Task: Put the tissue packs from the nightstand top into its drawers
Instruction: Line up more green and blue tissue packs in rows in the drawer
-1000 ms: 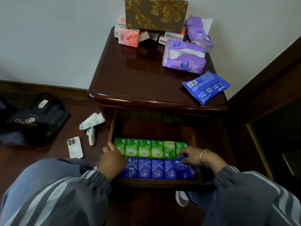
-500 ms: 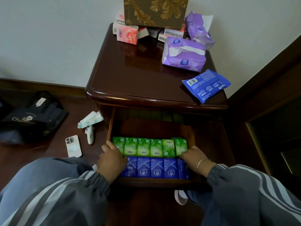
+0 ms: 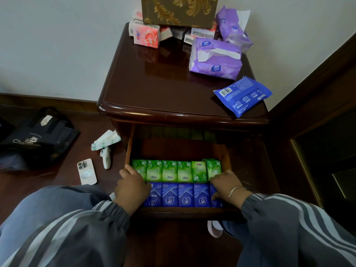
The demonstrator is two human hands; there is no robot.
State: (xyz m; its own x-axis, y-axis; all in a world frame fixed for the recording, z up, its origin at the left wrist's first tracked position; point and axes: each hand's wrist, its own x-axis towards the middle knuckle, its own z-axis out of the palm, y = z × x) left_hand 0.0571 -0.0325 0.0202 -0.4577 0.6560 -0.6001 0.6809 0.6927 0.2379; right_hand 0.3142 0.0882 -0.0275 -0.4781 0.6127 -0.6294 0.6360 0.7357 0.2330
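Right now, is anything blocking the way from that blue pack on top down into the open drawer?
Nothing visible blocks the blue pack; the drawer is open, with bare room behind the green packs.

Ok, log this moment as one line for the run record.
stage: packing open drawer | left hand: on green and blue packs | right hand: pressing blue packs | green packs: rowed behind | purple packs: on top

Single head-worn wide-angle view, no second view to overlap. Looks forward and steeply down from above the nightstand (image 3: pixel 173 89), facing the wall. Open drawer (image 3: pixel 179 211) sits close below; sleeves fill the bottom edge; edges bow noticeably.
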